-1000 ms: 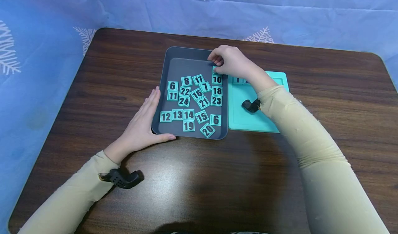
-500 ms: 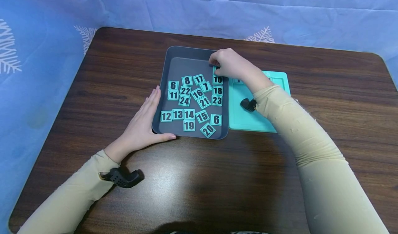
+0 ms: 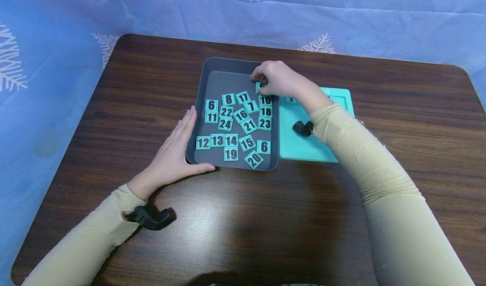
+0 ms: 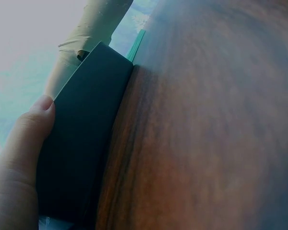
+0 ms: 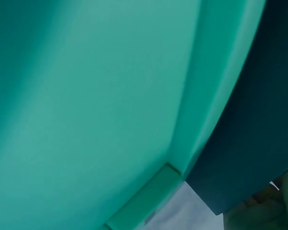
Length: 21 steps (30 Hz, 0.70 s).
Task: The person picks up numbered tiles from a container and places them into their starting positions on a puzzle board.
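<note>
In the head view, my right hand (image 3: 279,81) reaches over the far right corner of the dark grey tray (image 3: 228,81). Its thumb and fingers pinch a turquoise number tile (image 3: 260,86), whose numeral is mostly covered. Just below lies the tile marked 10 (image 3: 265,100), its top edge partly behind the hand. My left hand (image 3: 172,149) rests at the tray's near left corner, fingers straight along the left side and thumb along the front edge. The left wrist view shows its thumb (image 4: 41,108) against the tray's outer wall (image 4: 86,134).
Several loose number tiles lie in the tray, among them 16 (image 3: 241,115) and 20 (image 3: 254,160). A turquoise framed board (image 3: 303,144) adjoins the tray's right side, with a tile (image 3: 291,100) in its top row, partly hidden by my right forearm. Both lie on a dark wooden table (image 3: 243,218).
My right hand has dipped slightly toward me, and the pinched tile has shifted a little left. The 10 tile has slid down toward the 18. My left hand stays put.
</note>
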Each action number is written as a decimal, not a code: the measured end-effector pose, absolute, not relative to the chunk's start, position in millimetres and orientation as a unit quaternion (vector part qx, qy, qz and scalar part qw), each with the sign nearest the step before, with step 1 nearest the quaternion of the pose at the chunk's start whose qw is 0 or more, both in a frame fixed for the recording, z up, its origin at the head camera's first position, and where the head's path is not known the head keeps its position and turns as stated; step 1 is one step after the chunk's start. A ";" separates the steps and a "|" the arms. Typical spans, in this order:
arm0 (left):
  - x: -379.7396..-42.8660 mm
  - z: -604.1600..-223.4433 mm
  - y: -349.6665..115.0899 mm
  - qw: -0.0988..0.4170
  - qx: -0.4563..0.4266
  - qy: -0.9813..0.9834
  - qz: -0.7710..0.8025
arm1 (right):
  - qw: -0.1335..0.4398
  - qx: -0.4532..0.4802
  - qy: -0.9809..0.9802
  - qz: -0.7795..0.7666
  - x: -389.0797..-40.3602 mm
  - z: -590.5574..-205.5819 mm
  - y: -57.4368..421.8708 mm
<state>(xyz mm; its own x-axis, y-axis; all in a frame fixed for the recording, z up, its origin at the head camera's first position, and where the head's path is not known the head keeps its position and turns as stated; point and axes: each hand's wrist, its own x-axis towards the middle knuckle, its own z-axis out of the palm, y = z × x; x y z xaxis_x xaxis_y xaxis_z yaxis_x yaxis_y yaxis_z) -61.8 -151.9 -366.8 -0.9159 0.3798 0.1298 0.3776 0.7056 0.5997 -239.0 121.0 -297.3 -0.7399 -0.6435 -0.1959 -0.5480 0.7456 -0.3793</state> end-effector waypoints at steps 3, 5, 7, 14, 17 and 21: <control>-62.4 -366.9 -151.6 0.001 0.206 0.923 0.325 | 0.162 -0.326 0.921 -0.139 -239.0 -296.6 121.4; -62.8 -366.9 -151.5 0.002 0.207 0.923 0.325 | 0.166 -0.327 0.921 -0.132 -239.5 -296.4 120.9; -63.0 -367.1 -151.6 0.002 0.207 0.923 0.324 | 0.169 -0.329 0.920 -0.130 -240.0 -296.3 119.7; -62.7 -367.4 -151.7 0.000 0.206 0.923 0.324 | 0.150 -0.329 0.920 -0.153 -238.8 -296.6 119.5; -62.4 -367.4 -151.9 0.000 0.207 0.923 0.323 | 0.124 -0.328 0.920 -0.175 -235.4 -293.8 121.4; -62.3 -366.4 -152.1 0.001 0.208 0.924 0.321 | 0.100 -0.324 0.917 -0.208 -226.9 -283.3 128.5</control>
